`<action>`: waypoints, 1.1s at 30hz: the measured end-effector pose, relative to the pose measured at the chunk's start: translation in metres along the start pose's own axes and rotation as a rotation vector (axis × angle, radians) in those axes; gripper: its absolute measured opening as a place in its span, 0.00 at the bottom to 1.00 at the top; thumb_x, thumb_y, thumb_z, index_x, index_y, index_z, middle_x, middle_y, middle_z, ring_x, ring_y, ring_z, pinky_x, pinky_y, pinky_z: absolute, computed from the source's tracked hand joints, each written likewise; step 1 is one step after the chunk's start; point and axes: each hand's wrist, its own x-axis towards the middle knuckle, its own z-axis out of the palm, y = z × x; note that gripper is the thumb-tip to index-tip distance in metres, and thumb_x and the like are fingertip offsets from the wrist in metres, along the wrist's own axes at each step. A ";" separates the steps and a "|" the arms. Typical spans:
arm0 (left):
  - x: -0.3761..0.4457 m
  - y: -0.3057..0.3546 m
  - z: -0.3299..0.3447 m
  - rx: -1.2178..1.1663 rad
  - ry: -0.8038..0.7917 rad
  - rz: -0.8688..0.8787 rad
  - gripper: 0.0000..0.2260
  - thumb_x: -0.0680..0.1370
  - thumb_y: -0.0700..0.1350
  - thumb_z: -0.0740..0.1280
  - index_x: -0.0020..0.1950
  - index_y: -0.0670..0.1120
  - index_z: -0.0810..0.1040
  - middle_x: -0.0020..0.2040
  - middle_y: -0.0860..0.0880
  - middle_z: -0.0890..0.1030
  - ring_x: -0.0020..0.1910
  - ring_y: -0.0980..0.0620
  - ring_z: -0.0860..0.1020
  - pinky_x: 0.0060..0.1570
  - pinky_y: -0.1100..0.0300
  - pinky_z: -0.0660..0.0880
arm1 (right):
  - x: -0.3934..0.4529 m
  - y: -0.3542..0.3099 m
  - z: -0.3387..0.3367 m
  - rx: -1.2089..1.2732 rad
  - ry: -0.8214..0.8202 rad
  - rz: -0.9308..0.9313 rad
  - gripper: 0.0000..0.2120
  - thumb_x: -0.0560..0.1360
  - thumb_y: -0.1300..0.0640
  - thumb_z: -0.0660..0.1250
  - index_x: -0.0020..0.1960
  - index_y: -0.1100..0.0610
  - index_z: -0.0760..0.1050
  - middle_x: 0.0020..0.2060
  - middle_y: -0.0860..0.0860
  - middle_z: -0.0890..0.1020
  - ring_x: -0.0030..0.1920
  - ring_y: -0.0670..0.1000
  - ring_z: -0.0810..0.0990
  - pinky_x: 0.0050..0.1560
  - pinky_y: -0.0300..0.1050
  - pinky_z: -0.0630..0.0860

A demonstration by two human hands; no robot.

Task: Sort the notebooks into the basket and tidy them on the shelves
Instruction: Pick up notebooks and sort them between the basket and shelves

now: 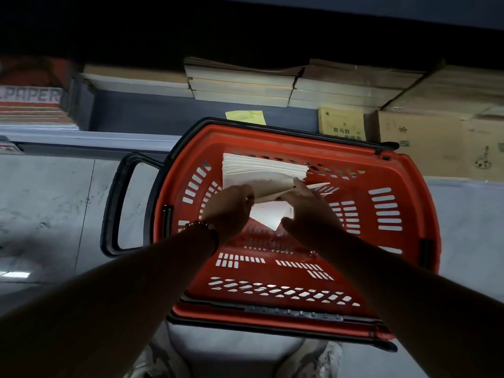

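Both hands are down inside the red slotted plastic basket on the grey concrete floor. The left hand and right hand each pinch the pale stack of notebooks near its lower edge, fingers curled on the covers. Beyond the grip, a dim blue-grey shelf carries more paper stacks and a brown cardboard box.
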 end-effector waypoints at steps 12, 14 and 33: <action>0.000 0.015 0.021 0.045 -0.038 0.113 0.12 0.84 0.48 0.60 0.56 0.45 0.81 0.52 0.47 0.84 0.50 0.49 0.81 0.53 0.54 0.77 | -0.018 -0.015 0.018 0.089 0.014 -0.164 0.32 0.76 0.58 0.69 0.77 0.43 0.62 0.81 0.56 0.49 0.80 0.62 0.46 0.78 0.64 0.50; -0.007 0.010 0.014 -0.138 -0.032 0.001 0.11 0.83 0.49 0.62 0.54 0.45 0.81 0.48 0.50 0.83 0.46 0.52 0.80 0.47 0.59 0.76 | -0.027 -0.014 0.018 0.170 0.078 -0.153 0.33 0.76 0.55 0.68 0.78 0.45 0.60 0.80 0.55 0.52 0.80 0.59 0.49 0.78 0.61 0.52; -0.168 0.101 -0.227 -1.475 -0.158 -0.293 0.26 0.68 0.58 0.76 0.63 0.48 0.82 0.62 0.44 0.82 0.60 0.45 0.82 0.54 0.51 0.81 | -0.180 -0.047 -0.173 1.304 -0.012 0.191 0.13 0.75 0.52 0.69 0.59 0.47 0.82 0.54 0.47 0.86 0.56 0.50 0.84 0.59 0.52 0.77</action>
